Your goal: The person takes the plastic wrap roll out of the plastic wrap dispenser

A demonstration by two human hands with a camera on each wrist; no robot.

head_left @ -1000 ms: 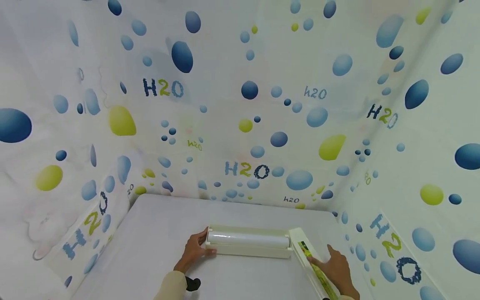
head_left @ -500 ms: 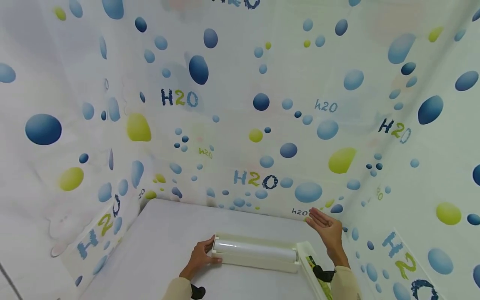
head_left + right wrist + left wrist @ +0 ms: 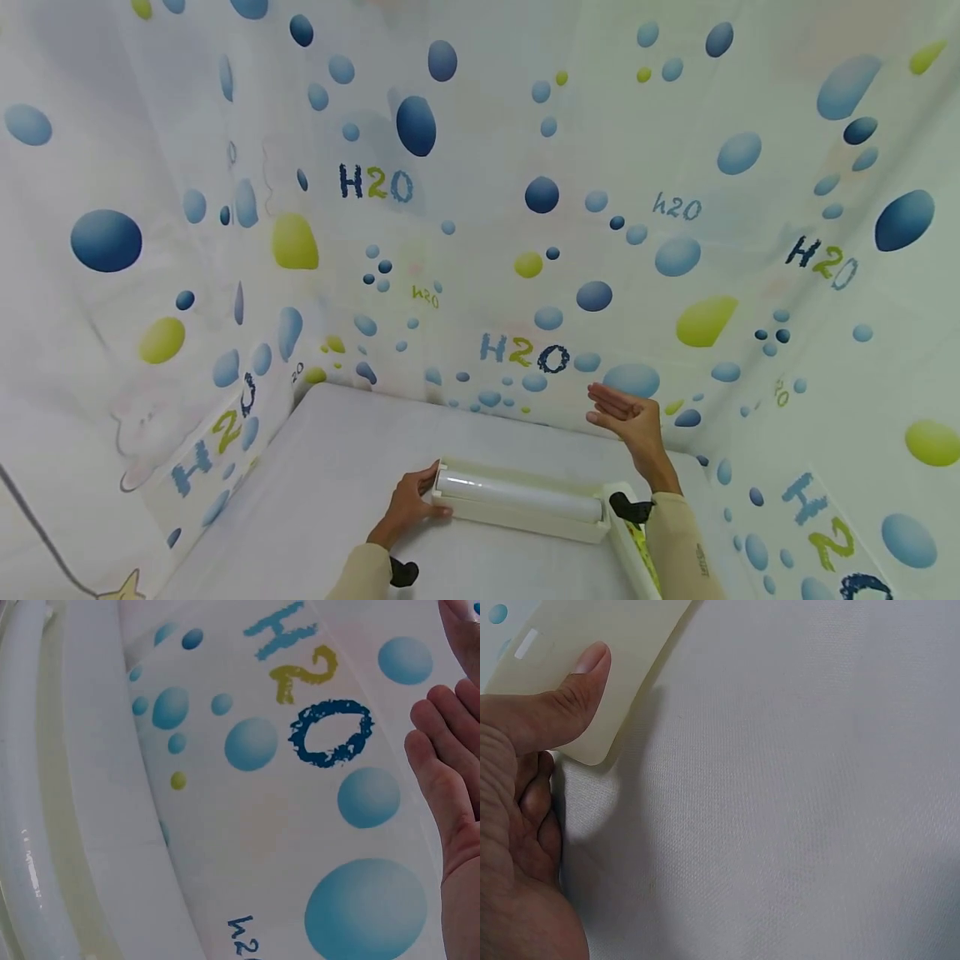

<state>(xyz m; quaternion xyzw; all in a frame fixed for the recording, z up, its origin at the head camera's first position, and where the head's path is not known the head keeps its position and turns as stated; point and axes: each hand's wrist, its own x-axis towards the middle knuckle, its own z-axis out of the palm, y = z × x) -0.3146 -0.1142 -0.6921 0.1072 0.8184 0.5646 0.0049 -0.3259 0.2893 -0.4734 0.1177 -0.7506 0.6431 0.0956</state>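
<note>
A cream dispenser box [image 3: 525,521] lies on the white-covered table, its top open, holding a shiny roll of plastic film [image 3: 517,494]. My left hand [image 3: 408,504] grips the box's left end. In the left wrist view the thumb [image 3: 592,671] presses on the cream wall and the other fingers are partly hidden. A long cream lid [image 3: 628,557] with a green and yellow label slants toward me at the box's right end, partly covered by my right forearm. My right hand [image 3: 633,421] is raised beyond the box, fingers extended, holding nothing. The right wrist view shows that hand [image 3: 459,772] at its right edge.
A white curtain [image 3: 480,250] printed with blue and green drops and H2O lettering hangs behind the table [image 3: 352,450] and along both sides. Black straps [image 3: 405,572] show at my wrists. A thin dark cord runs at the lower left.
My right hand has let go of the lid, risen and moved left beyond the box. The lid stays beside the box, and my left hand keeps its grip. The head view has shifted.
</note>
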